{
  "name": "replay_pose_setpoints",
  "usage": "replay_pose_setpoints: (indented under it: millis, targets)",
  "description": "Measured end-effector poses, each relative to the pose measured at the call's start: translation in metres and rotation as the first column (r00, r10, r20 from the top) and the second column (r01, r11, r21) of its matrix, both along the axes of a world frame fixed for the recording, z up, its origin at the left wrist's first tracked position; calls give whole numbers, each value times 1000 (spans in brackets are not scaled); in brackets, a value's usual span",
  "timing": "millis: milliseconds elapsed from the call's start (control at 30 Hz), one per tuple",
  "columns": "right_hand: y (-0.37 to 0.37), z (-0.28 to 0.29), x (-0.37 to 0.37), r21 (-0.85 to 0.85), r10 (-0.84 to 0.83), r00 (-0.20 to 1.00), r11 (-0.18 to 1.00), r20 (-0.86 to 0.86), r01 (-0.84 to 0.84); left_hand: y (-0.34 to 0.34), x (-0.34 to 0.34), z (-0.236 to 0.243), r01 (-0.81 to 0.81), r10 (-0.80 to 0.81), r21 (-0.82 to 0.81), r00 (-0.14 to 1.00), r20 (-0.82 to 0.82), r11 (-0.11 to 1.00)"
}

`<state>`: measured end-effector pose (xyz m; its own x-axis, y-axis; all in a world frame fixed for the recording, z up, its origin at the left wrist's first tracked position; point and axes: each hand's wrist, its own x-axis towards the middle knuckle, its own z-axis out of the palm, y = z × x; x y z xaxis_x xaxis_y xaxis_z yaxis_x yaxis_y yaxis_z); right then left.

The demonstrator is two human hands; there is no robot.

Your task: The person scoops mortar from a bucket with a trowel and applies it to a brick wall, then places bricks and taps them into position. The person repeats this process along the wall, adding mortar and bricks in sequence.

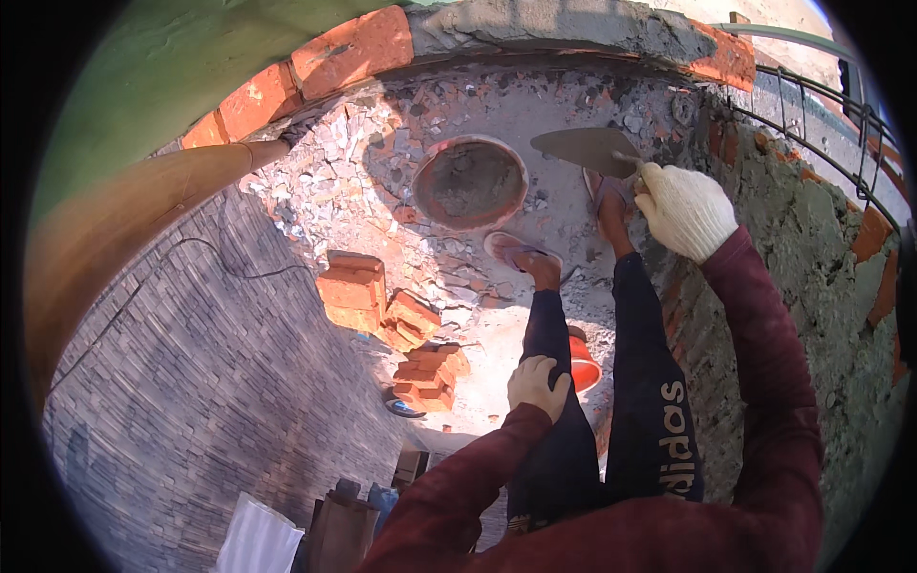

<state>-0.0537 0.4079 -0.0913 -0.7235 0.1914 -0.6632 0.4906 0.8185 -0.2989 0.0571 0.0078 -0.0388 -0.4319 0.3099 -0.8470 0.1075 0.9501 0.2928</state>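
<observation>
In a white knitted glove, my right hand (690, 212) is closed round the handle of a pointing trowel (590, 150), held out ahead at the right. Its broad grey blade points left, above my sandalled foot. My left hand (538, 385), in a pale glove, rests on my left thigh with its fingers spread and nothing in it. A round basin (470, 183) with grey mortar in it stands on the ground left of the blade. Beyond both, a low wall carries a course of orange bricks (351, 53) and a stretch of grey mortar (554, 27).
Orange bricks (351, 291) lie stacked on rubble at the left, with more bricks (428, 375) nearer me. A red bucket (584, 361) is partly hidden behind my legs. A thick brown pole (143, 210) slants along the left. Rebar (821, 134) sticks out at the far right.
</observation>
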Motion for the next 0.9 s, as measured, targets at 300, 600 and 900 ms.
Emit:
replay_pose_setpoints:
  millis: [300,600,900]
  targets:
    - [-134,-123,-123,-149,447,864,894,232,-422,-31,3,-14,-49,49,-6,999,15,999]
    - [-148,-183,-131,-433,315,813,897,489,-87,-49,9,-17,-155,155,61,988,12,986]
    - [-153,-204,-94,-585,16,954,793,300,171,-48,21,-18,-202,200,77,979,32,976]
